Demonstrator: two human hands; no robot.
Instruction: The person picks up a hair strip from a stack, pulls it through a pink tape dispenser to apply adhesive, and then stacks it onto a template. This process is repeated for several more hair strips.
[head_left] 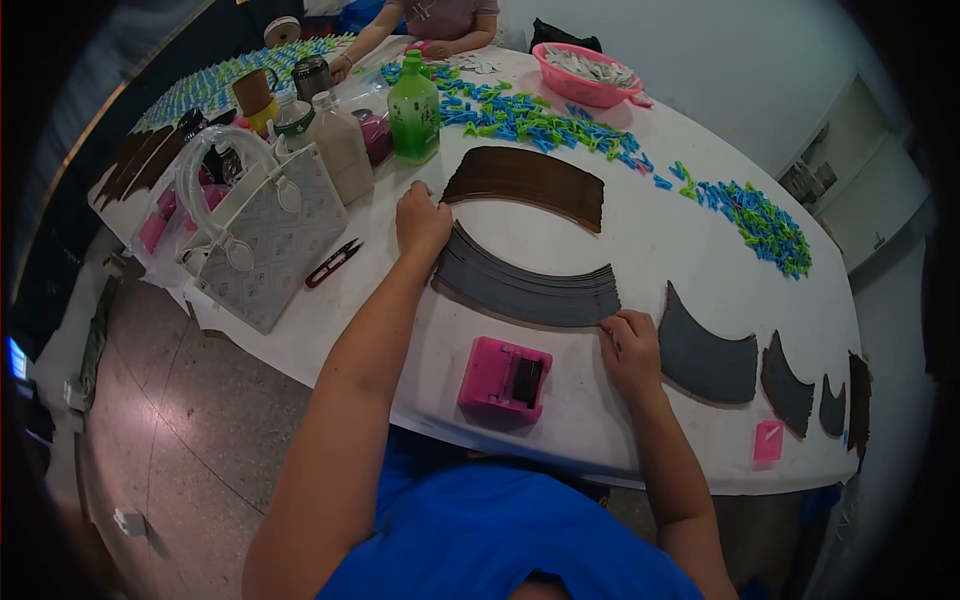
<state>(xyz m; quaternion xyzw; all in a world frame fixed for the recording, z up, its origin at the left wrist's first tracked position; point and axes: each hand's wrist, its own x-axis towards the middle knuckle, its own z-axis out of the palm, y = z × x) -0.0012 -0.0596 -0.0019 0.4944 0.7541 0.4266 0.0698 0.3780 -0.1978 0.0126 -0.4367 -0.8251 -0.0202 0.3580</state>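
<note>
A fanned stack of dark grey curved strips (pixel 530 290) lies on the table in front of me, its ends pointing up. At its upper left end is my left hand (pixel 424 222), fingers curled closed; what they pinch is hidden. My right hand (pixel 631 352) has its thumb and fingers closed at the lower right corner of the stack. Just beyond lies a brown curved stack (pixel 525 185), its left end close to my left hand. Nearer my body, between my forearms, sits a pink tape dispenser (pixel 505 380) with a black roll.
Right of me lie smaller grey curved pieces (pixel 708 350) and a small pink box (pixel 768 442). Red-handled thread snips (pixel 333 264), a handbag (pixel 265 235) and a green bottle (pixel 413 110) stand or lie left. Blue and green clips (pixel 755 225) spread behind, near a pink basin (pixel 585 85). Another person (pixel 450 25) sits opposite.
</note>
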